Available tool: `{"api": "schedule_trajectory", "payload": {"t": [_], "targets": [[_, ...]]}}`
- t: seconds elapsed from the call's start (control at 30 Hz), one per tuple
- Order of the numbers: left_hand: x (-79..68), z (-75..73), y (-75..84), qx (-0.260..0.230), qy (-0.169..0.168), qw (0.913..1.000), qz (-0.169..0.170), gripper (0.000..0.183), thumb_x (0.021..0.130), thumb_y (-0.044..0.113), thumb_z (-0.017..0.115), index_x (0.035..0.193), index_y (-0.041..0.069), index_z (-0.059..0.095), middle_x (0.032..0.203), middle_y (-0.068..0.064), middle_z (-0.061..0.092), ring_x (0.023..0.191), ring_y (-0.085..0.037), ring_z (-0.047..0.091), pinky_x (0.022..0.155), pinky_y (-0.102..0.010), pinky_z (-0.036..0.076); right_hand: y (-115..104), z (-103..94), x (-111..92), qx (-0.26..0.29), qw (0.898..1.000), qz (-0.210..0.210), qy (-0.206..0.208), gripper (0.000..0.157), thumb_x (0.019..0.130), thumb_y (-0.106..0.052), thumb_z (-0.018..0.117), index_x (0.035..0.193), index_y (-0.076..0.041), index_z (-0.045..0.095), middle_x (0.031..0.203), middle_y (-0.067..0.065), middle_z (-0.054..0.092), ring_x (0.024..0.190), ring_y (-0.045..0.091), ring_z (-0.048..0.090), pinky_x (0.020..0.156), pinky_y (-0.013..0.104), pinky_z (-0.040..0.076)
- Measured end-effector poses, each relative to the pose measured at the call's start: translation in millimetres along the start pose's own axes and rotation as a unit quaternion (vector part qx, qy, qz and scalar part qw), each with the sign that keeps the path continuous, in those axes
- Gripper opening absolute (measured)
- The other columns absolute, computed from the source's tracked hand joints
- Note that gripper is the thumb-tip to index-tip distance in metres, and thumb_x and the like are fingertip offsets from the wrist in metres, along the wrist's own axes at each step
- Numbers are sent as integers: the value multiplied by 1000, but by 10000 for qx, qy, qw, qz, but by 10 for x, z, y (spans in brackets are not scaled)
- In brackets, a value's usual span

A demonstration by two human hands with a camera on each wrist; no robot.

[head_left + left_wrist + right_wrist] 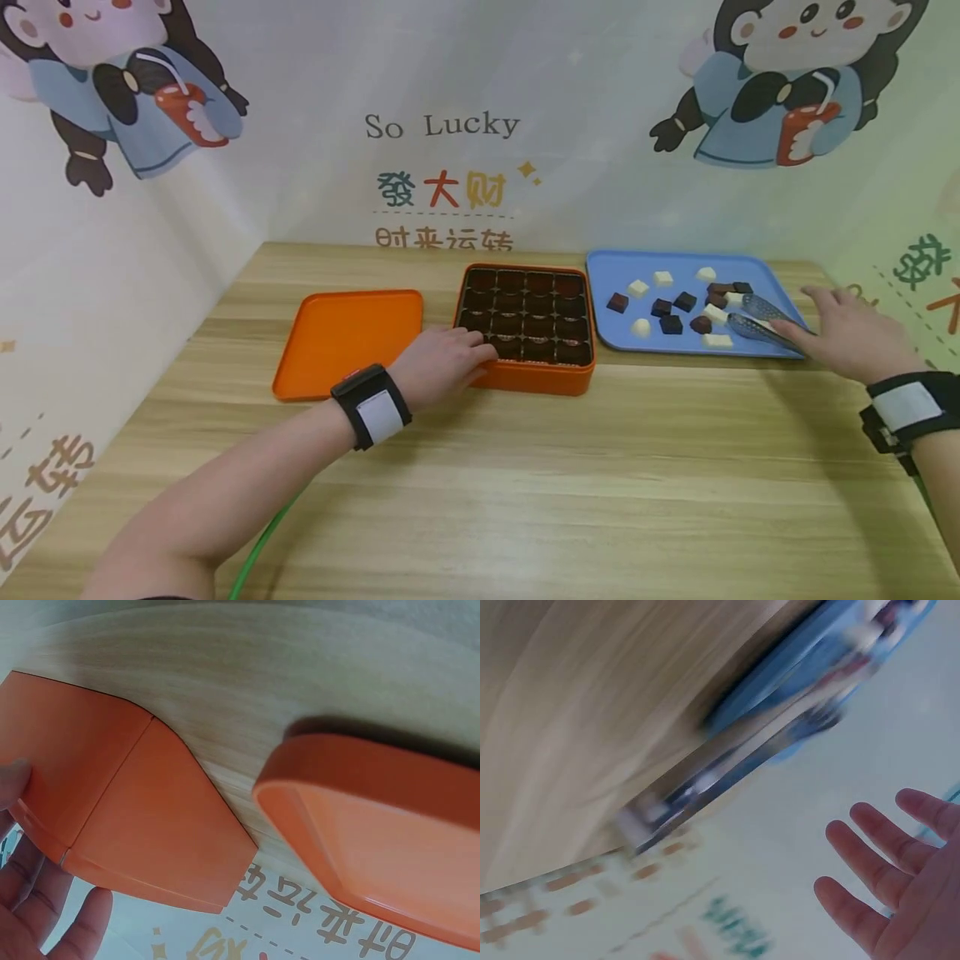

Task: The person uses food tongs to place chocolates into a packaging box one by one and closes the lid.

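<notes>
One pair of tongs (753,329) lies near the unclenched right grip (858,333); the left grip (438,365) pinches an orange box (534,381).

The left arm (247,483) slants in from the lower left, elbow bent, and the left hand (442,367) grips, its thumb (13,786) set apart from curled fingers (86,919), one of them raised away from the others. The right arm (941,475) enters at the right edge, angled up and inward; the right hand (855,333) is lifted and holds nothing, its four fingers (862,907) spread and slightly bent.
</notes>
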State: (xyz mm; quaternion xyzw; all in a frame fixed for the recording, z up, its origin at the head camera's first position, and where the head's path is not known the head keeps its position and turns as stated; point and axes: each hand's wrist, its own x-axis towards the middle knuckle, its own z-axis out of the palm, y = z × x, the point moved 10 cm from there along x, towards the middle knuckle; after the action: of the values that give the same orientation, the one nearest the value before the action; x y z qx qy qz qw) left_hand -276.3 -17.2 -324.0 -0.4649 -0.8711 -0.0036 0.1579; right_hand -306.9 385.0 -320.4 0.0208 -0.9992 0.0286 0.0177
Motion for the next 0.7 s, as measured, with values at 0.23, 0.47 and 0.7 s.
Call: {"api": "schedule_trajectory", "payload": {"t": [0.23,0.47,0.7], "targets": [[-132,-15,-26,-66,11,9999,-155,13,85,23,62,97,18,63,81,4,54,73,-13,51,65,-26,42,423,286,124,298,9974,331,-568,95,88,-60,39,128,23,18,118,47,31,106,58,33,81,63,35],[-117,-48,13,-5,179,9998,-43,13,86,23,61,99,19,63,83,4,54,75,-13,52,68,-26,42,524,413,183,696,9934,599,-683,93,90,-61,26,124,26,19,114,46,37,97,56,42,79,59,38],[-99,-39,47,-26,172,9998,25,14,86,24,62,98,19,64,82,4,55,75,-12,52,68,-25,42,808,462,142,728,9868,1332,-564,93,89,-65,18,117,21,36,112,41,41,96,55,42,79,59,38]]}}
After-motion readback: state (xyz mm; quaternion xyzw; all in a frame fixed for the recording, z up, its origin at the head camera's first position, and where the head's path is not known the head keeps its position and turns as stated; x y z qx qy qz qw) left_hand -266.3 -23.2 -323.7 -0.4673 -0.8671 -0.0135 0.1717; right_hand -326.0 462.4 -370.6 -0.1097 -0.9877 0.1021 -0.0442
